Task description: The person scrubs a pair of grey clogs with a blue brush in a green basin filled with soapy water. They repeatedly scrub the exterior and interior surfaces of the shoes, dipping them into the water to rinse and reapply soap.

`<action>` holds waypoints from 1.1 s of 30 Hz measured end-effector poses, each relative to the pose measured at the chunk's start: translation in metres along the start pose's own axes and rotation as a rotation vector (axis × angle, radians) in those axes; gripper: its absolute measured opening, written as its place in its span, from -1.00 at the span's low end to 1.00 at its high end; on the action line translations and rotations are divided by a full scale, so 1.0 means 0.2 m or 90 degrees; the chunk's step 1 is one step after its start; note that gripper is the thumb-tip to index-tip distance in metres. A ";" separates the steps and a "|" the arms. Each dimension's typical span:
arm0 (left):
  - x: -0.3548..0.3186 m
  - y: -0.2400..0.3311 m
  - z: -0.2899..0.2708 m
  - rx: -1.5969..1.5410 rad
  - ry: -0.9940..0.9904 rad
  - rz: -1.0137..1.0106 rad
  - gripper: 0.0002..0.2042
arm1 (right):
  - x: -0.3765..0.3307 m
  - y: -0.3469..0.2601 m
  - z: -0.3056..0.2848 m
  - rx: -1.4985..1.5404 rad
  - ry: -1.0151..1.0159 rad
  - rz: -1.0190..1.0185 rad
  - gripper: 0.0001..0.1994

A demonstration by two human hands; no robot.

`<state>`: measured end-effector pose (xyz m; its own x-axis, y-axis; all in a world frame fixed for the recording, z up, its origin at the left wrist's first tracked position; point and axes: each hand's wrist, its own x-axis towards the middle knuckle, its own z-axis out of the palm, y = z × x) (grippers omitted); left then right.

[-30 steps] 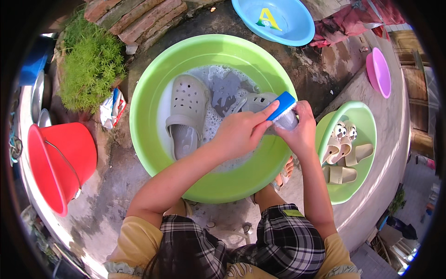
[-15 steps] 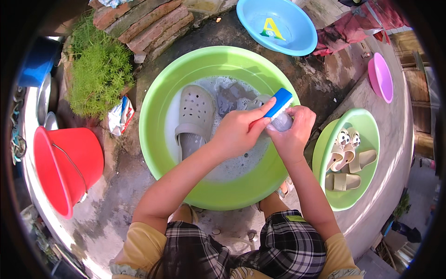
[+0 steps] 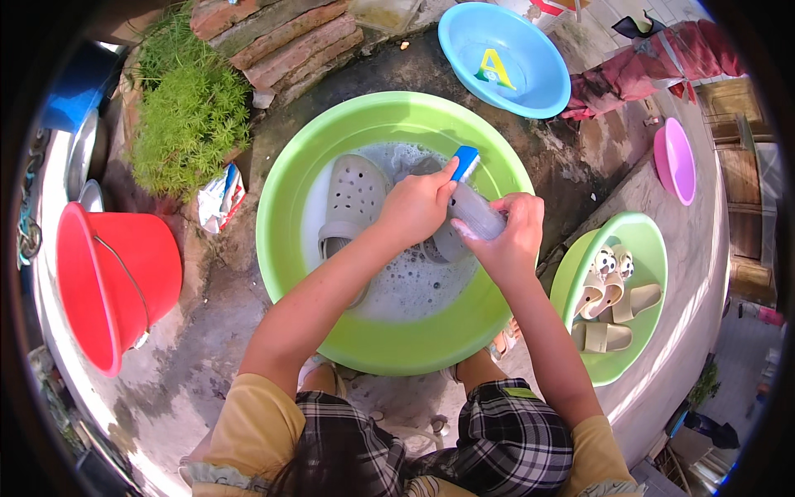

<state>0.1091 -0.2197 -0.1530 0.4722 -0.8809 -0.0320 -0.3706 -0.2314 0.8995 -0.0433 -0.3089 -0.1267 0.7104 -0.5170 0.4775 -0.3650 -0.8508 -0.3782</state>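
A wide green basin (image 3: 286,286) of sudsy water lies in front of my knees. My left hand (image 3: 414,207) grips a blue scrub brush (image 3: 467,157) with white bristles, its bristle side against or close by a grey clog (image 3: 479,214). My right hand (image 3: 515,232) is closed around the near end of that wet clog, above the water; its full shape is partly hidden. Another grey clog (image 3: 356,192), with holes in its top, sits toe up in the suds at the basin's left. Something grey is partly under water behind my left hand.
Right of the basin, a light green tub (image 3: 609,364) holds several sandals (image 3: 633,302). A blue basin (image 3: 530,95) stands at the back, a pink basin (image 3: 681,161) at far right, a red bucket (image 3: 124,282) at left. Bricks (image 3: 294,50) and green plants (image 3: 186,124) border the far left.
My left hand and the brush have moved left relative to the basin. The clog in my right hand has tilted, and more of its length shows. The whole view has shifted slightly.
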 end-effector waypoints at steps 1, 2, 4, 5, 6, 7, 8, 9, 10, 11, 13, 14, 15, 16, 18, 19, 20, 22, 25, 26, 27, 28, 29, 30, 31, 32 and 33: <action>-0.05 0.08 0.00 -0.057 0.000 0.028 -0.61 | 0.00 0.03 -0.01 -0.013 0.007 -0.002 -0.41; -0.12 0.13 0.00 -0.108 -0.003 0.042 -0.61 | -0.03 0.02 0.00 -0.014 0.006 0.005 -0.41; -0.18 0.13 0.02 -0.117 -0.018 0.084 -0.61 | -0.03 0.03 0.01 -0.044 0.012 0.008 -0.44; -0.16 0.10 0.05 -0.115 0.004 0.077 -0.61 | -0.03 0.02 0.00 -0.033 0.003 -0.001 -0.45; -0.13 0.07 0.05 -0.113 0.027 0.070 -0.61 | -0.04 0.02 0.00 -0.023 -0.006 -0.010 -0.46; -0.06 0.04 0.02 -0.062 0.001 -0.014 -0.61 | -0.04 0.02 0.00 -0.020 -0.005 -0.005 -0.46; -0.06 0.04 0.02 -0.062 0.003 0.003 -0.60 | -0.04 0.02 0.00 -0.017 -0.004 -0.001 -0.46; -0.07 0.06 0.02 -0.062 0.006 0.021 -0.60 | -0.03 0.02 -0.01 -0.013 -0.003 0.003 -0.46; -0.09 0.07 0.04 -0.066 -0.001 0.032 -0.60 | -0.04 0.03 -0.01 -0.022 0.002 0.005 -0.46; -0.15 0.12 0.05 -0.130 0.004 0.109 -0.60 | -0.05 0.04 -0.01 -0.031 0.007 0.006 -0.45; -0.16 0.11 0.08 -0.117 -0.002 0.111 -0.60 | -0.05 0.07 -0.02 -0.045 0.012 0.009 -0.39; -0.15 0.10 0.08 -0.108 -0.003 0.113 -0.60 | -0.06 0.06 -0.02 -0.039 0.000 0.017 -0.39; -0.12 0.03 0.09 -0.098 0.028 0.082 -0.59 | -0.07 0.04 -0.03 -0.033 -0.012 0.025 -0.38; -0.09 -0.03 0.09 -0.052 0.013 0.037 -0.58 | -0.08 0.02 -0.03 -0.025 -0.023 0.031 -0.38; -0.05 -0.10 0.09 0.038 -0.008 -0.047 -0.58 | -0.07 0.02 -0.03 -0.014 -0.028 0.040 -0.40; -0.09 -0.06 0.10 -0.023 0.007 -0.020 -0.58 | -0.08 0.03 -0.03 -0.014 -0.028 0.048 -0.41; -0.13 0.01 0.10 -0.059 -0.003 0.029 -0.59 | -0.11 0.03 -0.04 -0.021 -0.034 0.065 -0.41; -0.20 0.13 0.08 -0.119 -0.015 0.115 -0.59 | -0.11 0.10 -0.05 -0.020 -0.031 0.074 -0.41; -0.13 0.04 0.10 -0.036 -0.012 0.034 -0.57 | -0.12 0.07 -0.07 -0.028 -0.028 0.069 -0.41; -0.08 0.00 0.10 -0.020 -0.019 -0.013 -0.57 | -0.11 0.06 -0.07 -0.023 -0.032 0.076 -0.42; -0.05 -0.04 0.10 0.006 -0.022 -0.031 -0.57 | -0.10 0.06 -0.08 -0.017 -0.036 0.083 -0.42; -0.05 -0.01 0.11 -0.032 -0.004 0.022 -0.57 | -0.09 0.07 -0.08 -0.013 -0.030 0.084 -0.43; -0.08 0.04 0.12 -0.073 0.011 0.072 -0.57 | -0.10 0.09 -0.08 -0.011 -0.027 0.088 -0.43; -0.12 0.10 0.14 -0.114 0.026 0.122 -0.57 | -0.11 0.11 -0.08 -0.008 -0.024 0.093 -0.44; -0.17 0.16 0.15 -0.107 -0.026 0.165 -0.56 | -0.11 0.16 -0.08 -0.010 -0.010 0.077 -0.45; -0.20 0.16 0.18 -0.074 -0.021 0.156 -0.57 | -0.11 0.17 -0.07 -0.064 -0.024 0.102 -0.46; -0.22 0.15 0.21 -0.041 -0.016 0.147 -0.57 | -0.14 0.18 -0.09 -0.044 -0.031 0.084 -0.46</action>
<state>0.0437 -0.2055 -0.1422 0.3610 -0.9175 0.1670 -0.4146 0.0025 0.9100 -0.0873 -0.3271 -0.1406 0.6810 -0.6213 0.3877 -0.4965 -0.7808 -0.3791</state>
